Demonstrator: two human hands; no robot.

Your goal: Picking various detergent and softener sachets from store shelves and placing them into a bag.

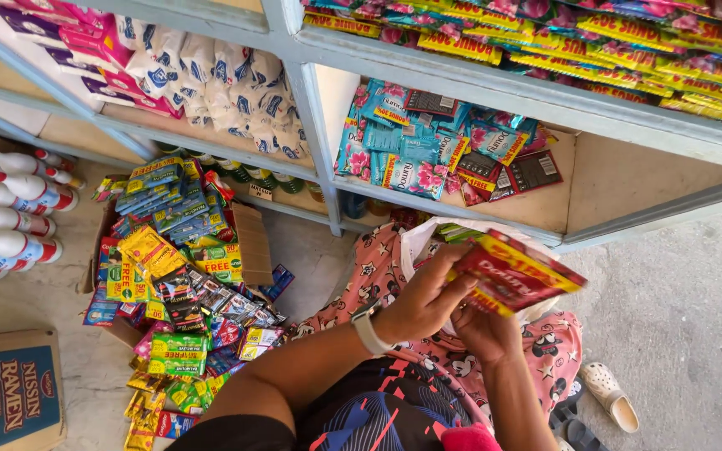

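My left hand (421,302), with a white watch on the wrist, and my right hand (486,332) together hold a stack of red and yellow sachets (516,273) in front of my lap. Just behind the stack sits an open white plastic bag (422,236) with more packets inside. The hands are below a grey shelf (461,209) that carries a pile of teal, pink and dark sachets (428,146).
An open cardboard box (252,246) on the floor at left overflows with several mixed sachets (181,284). White bottles with red caps (6,213) lie at far left, a printed carton (10,392) at bottom left. Upper shelves hold white packets (236,92) and sachet strips (628,50). A sandal (612,395) lies at right.
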